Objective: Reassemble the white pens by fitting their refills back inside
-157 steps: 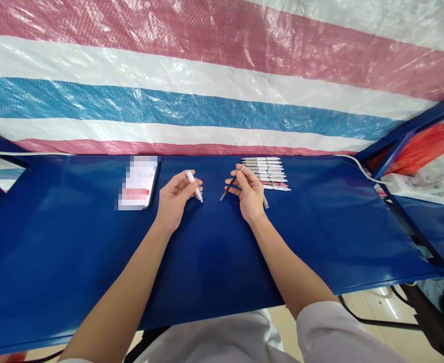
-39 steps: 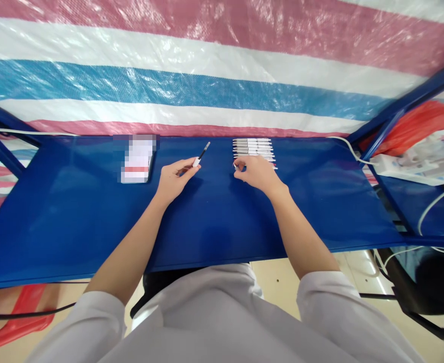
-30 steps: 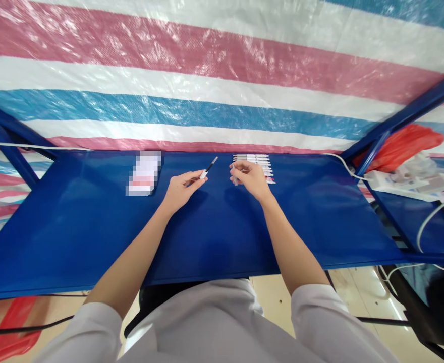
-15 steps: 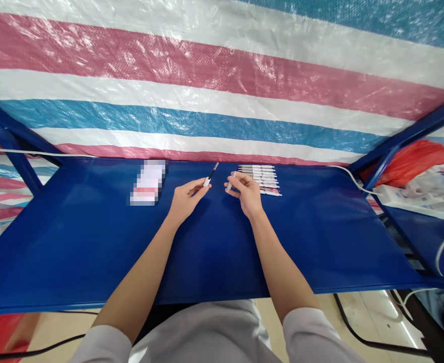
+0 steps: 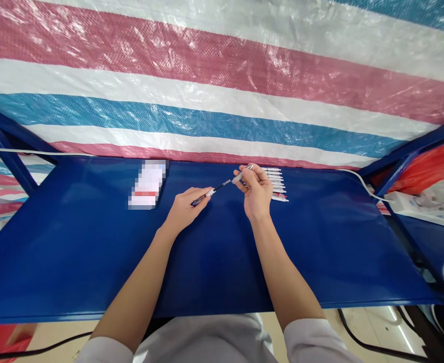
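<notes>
My left hand [image 5: 187,207] is closed around the lower half of a pen [image 5: 210,192], whose dark refill sticks out toward the right. Between the fingers of my right hand [image 5: 258,189] is the pen's pale upper barrel [image 5: 238,177], with a shiny clip at its far end. The refill's tip points at the barrel's opening, very close to it; whether they touch I cannot tell. Just behind my right hand lies a row of several white pens [image 5: 277,182], side by side and partly covered by the hand.
A blurred-out phone-like slab [image 5: 148,184] lies on the blue table [image 5: 214,262] to the left. A striped plastic sheet [image 5: 207,96] hangs behind. At the right, past a blue frame post, are a red bag [image 5: 419,171] and a white power strip [image 5: 421,209].
My right hand has lifted and turned, tilting the barrel toward the refill. My left hand has tipped its pen half flatter, so the refill points at the barrel. The view has shifted slightly.
</notes>
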Demonstrator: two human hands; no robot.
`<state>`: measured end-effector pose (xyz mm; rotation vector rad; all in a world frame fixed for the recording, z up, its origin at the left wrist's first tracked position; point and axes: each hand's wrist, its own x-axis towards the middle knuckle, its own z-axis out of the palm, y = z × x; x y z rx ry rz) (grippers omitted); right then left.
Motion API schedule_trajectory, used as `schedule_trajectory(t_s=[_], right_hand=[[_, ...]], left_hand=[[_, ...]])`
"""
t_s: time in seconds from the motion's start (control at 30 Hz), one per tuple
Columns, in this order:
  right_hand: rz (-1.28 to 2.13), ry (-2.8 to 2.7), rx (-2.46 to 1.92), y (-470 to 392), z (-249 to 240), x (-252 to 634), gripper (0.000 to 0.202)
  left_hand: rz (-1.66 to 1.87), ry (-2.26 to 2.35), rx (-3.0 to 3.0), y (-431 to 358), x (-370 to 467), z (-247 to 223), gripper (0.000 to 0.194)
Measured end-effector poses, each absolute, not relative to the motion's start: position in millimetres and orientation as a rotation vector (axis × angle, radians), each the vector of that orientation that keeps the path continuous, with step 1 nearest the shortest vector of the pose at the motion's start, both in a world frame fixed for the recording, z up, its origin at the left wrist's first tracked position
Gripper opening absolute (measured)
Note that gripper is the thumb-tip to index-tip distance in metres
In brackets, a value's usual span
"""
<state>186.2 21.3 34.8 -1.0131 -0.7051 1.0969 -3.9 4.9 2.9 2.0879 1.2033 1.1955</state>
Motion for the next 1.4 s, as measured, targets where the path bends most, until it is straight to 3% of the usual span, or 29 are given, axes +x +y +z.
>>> schedule_trajectory(t_s=[1.4], right_hand=[[1.134,-0.708,-0.94,3.0,13.4,169.8,0.025]], left_hand=[[1.203,1.176,2.232,1.4,12.8,-8.4,0.025]])
